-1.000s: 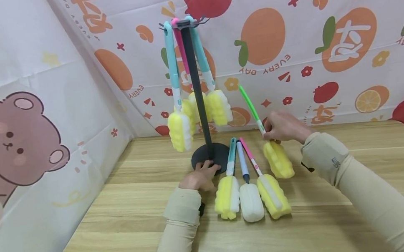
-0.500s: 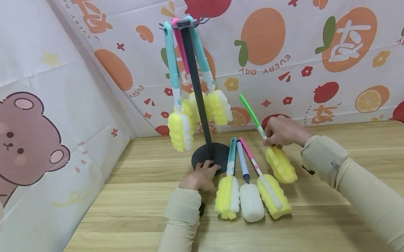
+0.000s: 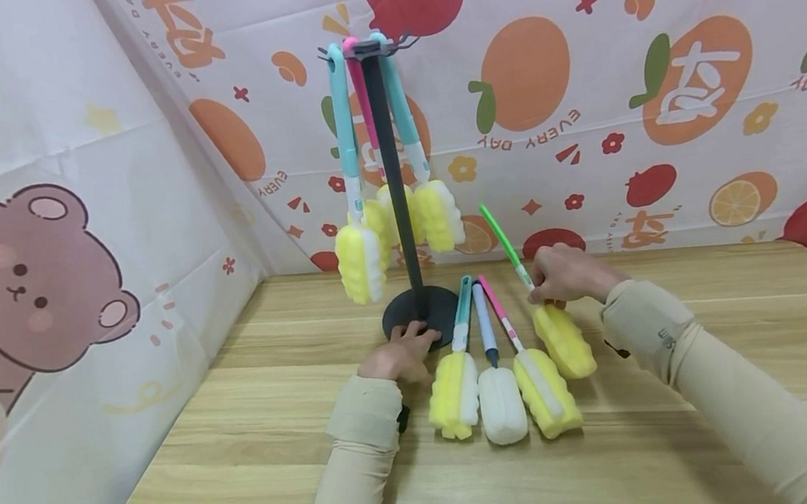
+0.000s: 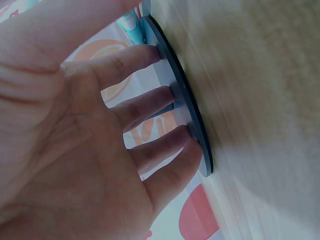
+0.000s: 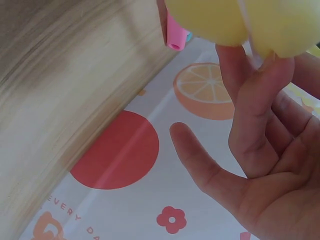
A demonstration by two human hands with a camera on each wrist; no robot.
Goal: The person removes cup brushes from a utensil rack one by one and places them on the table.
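My right hand (image 3: pixel 572 271) pinches a green-handled sponge bottle brush (image 3: pixel 564 341) at the neck, just above its yellow head. The brush leans with its handle up toward the back cloth and its head low over the table. In the right wrist view the sponge (image 5: pixel 215 20) fills the top, with thumb and fingers meeting at its neck. My left hand (image 3: pixel 401 357) rests its extended fingertips on the round black base of a stand (image 3: pixel 398 313); the left wrist view shows several fingers on the base plate (image 4: pixel 182 85).
Three bottle brushes lie between my hands: one teal-handled (image 3: pixel 455 395), one lilac-handled with a white head (image 3: pixel 502 405), one pink-handled (image 3: pixel 548 392). Several more brushes, such as a teal one (image 3: pixel 359 261), hang from the stand's top hooks. Printed cloth (image 3: pixel 602 85) backs the wooden table (image 3: pixel 249 473).
My right hand has lowered the green-handled brush, bringing its yellow head down and slightly nearer the pink-handled brush. The left hand stays on the base.
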